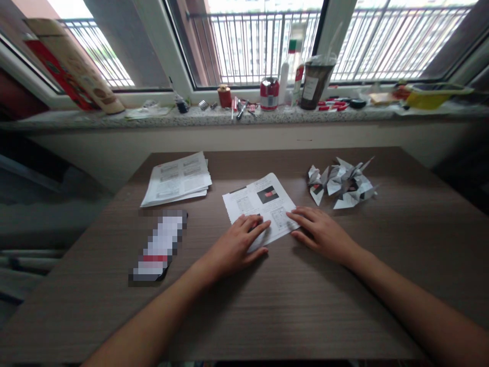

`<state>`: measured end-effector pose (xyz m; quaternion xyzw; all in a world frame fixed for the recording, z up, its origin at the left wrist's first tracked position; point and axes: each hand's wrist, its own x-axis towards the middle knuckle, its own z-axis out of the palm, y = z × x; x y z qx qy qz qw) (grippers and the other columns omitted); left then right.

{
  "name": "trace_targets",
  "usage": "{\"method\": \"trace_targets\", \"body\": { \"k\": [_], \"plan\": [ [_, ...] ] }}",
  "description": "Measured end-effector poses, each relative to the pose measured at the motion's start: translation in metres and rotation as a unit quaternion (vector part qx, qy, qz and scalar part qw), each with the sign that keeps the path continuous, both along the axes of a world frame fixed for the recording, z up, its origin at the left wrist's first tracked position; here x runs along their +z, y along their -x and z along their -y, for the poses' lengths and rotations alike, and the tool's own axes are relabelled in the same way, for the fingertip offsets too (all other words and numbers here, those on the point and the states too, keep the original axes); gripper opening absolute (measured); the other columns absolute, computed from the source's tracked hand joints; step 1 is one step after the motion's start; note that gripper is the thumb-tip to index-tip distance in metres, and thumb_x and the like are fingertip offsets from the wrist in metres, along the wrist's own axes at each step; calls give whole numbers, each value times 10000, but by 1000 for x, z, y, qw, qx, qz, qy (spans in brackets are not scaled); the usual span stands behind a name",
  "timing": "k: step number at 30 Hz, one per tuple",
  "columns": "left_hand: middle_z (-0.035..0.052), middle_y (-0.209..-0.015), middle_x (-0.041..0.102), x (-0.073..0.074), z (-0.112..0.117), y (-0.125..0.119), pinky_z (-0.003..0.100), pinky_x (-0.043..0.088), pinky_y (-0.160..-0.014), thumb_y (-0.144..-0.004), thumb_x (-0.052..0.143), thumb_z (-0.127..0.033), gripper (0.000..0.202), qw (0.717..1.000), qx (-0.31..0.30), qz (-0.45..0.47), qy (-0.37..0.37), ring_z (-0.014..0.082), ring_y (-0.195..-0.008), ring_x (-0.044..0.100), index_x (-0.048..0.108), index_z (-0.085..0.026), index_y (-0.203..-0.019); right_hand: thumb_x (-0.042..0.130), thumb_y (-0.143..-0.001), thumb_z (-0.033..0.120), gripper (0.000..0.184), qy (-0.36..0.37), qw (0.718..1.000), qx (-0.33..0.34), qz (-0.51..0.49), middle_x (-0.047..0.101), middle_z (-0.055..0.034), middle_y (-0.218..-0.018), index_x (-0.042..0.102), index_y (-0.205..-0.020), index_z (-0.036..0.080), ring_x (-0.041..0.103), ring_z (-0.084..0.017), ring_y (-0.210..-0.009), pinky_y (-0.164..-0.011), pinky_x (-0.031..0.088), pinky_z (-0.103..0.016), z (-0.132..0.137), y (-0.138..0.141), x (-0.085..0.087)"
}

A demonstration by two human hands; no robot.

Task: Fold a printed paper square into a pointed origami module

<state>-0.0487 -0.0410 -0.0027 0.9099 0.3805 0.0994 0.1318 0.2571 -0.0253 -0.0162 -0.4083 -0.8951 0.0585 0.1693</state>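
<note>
A printed sheet of paper lies flat on the brown table, turned at a slant, with a small dark picture with red in its upper part. My left hand rests over its lower left part, fingers stretched out and hiding some of the print. At the lower right edge of the sheet, my right hand touches the paper with its fingertips, fingers apart. Neither hand grips anything. Folded paper pieces made from similar printed paper sit in a cluster beyond my right hand.
A stack of printed sheets lies at the back left, with a blurred phone in front of it. Along the granite windowsill stand a red can, a lidded drink cup, a bottle and a yellow basket.
</note>
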Motion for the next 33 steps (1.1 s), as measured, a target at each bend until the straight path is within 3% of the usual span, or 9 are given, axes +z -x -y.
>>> {"method": "trace_targets", "body": {
  "k": [6, 12, 21, 33],
  "plan": [
    [115, -1489, 485, 2, -2, 0, 510, 405, -1182, -1006, 600, -426, 542, 1000, -9, 21, 16, 308, -1372, 450, 468, -287, -1513, 578, -1011, 413, 550, 23, 999, 45, -2, 504, -93, -1572, 469, -1540, 307, 495, -299, -1424, -1160, 439, -555, -2, -7, -3],
    [121, -1494, 473, 1, -3, 1, 536, 388, -1193, -1001, 611, -432, 542, 1000, -5, 23, 21, 317, -1383, 440, 476, -284, -1505, 586, -1008, 410, 509, 30, 998, 45, 10, 513, -123, -1562, 536, -1490, 253, 527, -297, -1396, -1138, 474, -525, -1, -7, -4],
    [134, -1503, 467, 3, -3, 1, 551, 377, -1200, -997, 622, -415, 557, 1000, -4, 9, 21, 321, -1401, 435, 466, -274, -1513, 574, -1016, 409, 500, 35, 999, 41, 5, 508, -113, -1566, 531, -1495, 274, 521, -295, -1404, -1156, 456, -540, 0, -6, -4],
    [132, -1462, 497, 2, -4, 1, 530, 444, -1137, -999, 629, -390, 480, 1000, -15, 25, 2, 317, -1334, 478, 523, -262, -1449, 627, -996, 378, 487, 35, 998, 50, -18, 552, -143, -1514, 566, -1459, 245, 549, -314, -1362, -1114, 494, -532, -1, -7, -6]
  ]
}}
